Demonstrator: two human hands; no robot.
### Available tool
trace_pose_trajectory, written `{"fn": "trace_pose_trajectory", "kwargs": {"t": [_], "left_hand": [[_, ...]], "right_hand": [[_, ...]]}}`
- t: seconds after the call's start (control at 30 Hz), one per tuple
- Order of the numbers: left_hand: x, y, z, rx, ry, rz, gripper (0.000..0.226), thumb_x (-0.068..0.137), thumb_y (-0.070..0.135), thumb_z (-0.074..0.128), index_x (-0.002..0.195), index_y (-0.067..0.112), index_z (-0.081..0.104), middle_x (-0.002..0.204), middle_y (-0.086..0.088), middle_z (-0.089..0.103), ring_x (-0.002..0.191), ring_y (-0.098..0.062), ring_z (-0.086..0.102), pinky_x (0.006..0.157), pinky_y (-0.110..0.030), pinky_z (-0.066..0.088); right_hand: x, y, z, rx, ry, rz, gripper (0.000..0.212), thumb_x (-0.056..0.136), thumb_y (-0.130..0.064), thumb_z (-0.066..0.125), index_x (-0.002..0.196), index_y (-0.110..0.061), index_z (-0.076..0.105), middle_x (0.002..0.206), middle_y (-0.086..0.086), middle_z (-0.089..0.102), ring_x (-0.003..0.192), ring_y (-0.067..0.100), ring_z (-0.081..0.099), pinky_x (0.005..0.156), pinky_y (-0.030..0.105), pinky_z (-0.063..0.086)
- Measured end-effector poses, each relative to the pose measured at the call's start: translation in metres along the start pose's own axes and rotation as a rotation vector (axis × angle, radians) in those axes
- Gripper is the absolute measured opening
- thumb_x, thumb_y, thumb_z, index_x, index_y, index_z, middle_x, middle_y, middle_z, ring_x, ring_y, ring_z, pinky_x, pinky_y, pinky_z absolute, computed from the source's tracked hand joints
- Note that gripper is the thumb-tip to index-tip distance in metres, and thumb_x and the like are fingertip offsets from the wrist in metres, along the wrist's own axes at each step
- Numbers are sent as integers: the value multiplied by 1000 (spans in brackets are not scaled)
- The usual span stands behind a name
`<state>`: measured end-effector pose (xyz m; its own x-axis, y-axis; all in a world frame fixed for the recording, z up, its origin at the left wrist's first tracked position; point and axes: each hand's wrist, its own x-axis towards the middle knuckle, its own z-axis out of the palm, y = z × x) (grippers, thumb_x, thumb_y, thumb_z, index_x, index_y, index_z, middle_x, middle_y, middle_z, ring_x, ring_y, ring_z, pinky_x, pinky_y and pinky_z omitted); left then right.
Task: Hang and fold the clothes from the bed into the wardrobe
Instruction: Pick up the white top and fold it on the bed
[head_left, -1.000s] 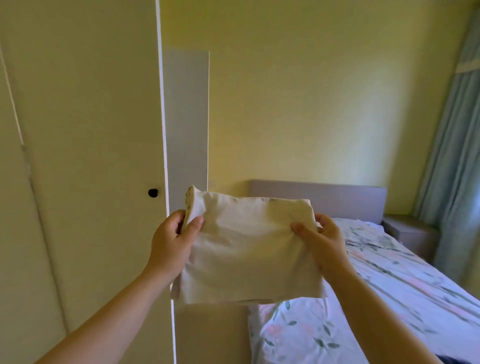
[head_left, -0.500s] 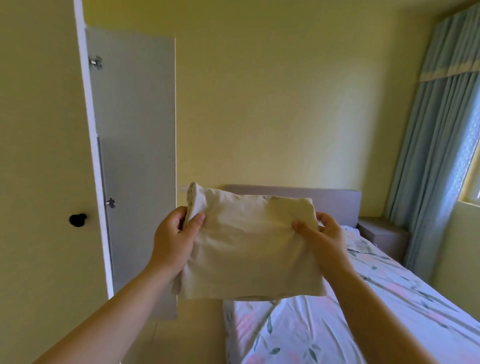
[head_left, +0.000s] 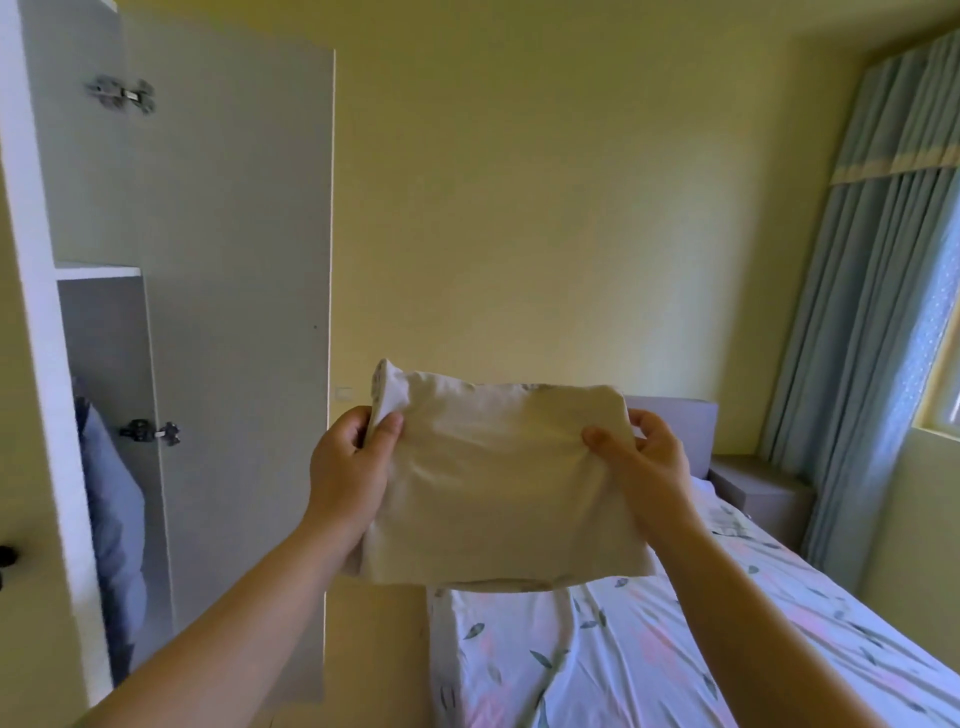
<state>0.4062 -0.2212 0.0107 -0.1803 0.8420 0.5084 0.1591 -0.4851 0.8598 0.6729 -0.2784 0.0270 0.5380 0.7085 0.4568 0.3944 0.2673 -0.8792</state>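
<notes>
Head view is taking in the tall white wardrobe (head_left: 31, 364) on the left, and its grey-lined door (head_left: 234, 312) is standing wide open. A blue garment (head_left: 111, 519) is hanging inside, below the shelf. Over on the right, the bed with the white leaf-and-pink-flower sheet (head_left: 675, 649) is stretching back to a grey padded headboard (head_left: 670, 415), while pale blue pleated curtains (head_left: 857, 312) are covering the window side.

Centre stage, the folded cream cotton cloth (head_left: 498, 483) is being held up in the air, just right of the open door and in front of the bed's near end, touching neither. The left hand (head_left: 348, 483) is pinching its upper left edge, thumb pressing on the front and fingers tucked behind. The right hand (head_left: 644, 467) is clamping the upper right corner the same way, thumb in front, fingers curling behind.
</notes>
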Motion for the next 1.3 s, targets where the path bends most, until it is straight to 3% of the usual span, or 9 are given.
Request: {"fn": "trace_pose_trajectory", "kwargs": {"t": [0.1,0.23,0.47,0.6,0.73,0.9,1.03,1.13,1.3], "left_hand": [[22,-16,8,-25,34,-22,35,94,33,58,73,5,52,63,-4,51,59,-18,47,57,-32,35],[55,-41,19,-46,77,-66,34,93,34,59,78,4,55,69,-8,55,62,-18,50,59,-32,37],[131,-82,35,-8,222,-75,35,93,32,60,79,0,53,72,-15,55,66,-21,49,62,-33,35],[175,-93,33,69,304,-56,38,93,30,61,71,2,47,61,-6,44,62,-19,42,58,-32,30],[212,-102,21,177,366,-40,37,94,31,58,85,-5,54,73,-25,53,65,-21,48,58,-31,31],[263,-118,-3,241,405,-12,38,94,28,57,88,-9,54,73,-16,52,66,-20,45,60,-31,29],[304,-132,-29,285,455,6,37,95,27,58,84,-8,53,70,-15,50,65,-20,45,59,-32,29],[333,-144,-58,311,488,25,34,95,28,57,86,-5,57,75,-25,56,66,-21,48,60,-31,31],[380,-153,-117,344,547,55,40,91,39,58,89,-2,59,88,-28,63,77,-40,60,67,-37,40]], "right_hand": [[25,8,23,-8,-3,-11,41,80,-34,76,115,-25,57,99,-7,63,83,4,57,63,23,43],[65,27,59,8,-49,-22,41,80,-34,76,116,-26,57,103,-6,63,84,4,57,68,28,45],[150,56,140,127,-183,-77,31,81,-30,76,105,-33,57,91,-18,61,80,0,58,58,20,41],[196,64,192,191,-265,-69,29,80,-28,76,103,-34,60,89,-17,64,74,-5,59,52,12,40],[227,65,246,246,-361,-40,29,78,-30,77,101,-38,60,86,-14,68,73,2,64,57,22,44],[258,64,316,294,-428,-37,30,76,-34,77,101,-38,61,81,-14,70,63,-4,64,55,21,43],[277,54,377,339,-492,-51,34,77,-33,77,106,-34,62,84,-9,72,69,7,69,58,24,47],[285,41,427,376,-531,-77,31,77,-32,78,103,-36,61,78,-11,73,61,3,67,56,24,47],[293,9,514,433,-617,-124,29,78,-30,78,102,-33,62,77,-7,74,64,8,69,61,30,53]]}}
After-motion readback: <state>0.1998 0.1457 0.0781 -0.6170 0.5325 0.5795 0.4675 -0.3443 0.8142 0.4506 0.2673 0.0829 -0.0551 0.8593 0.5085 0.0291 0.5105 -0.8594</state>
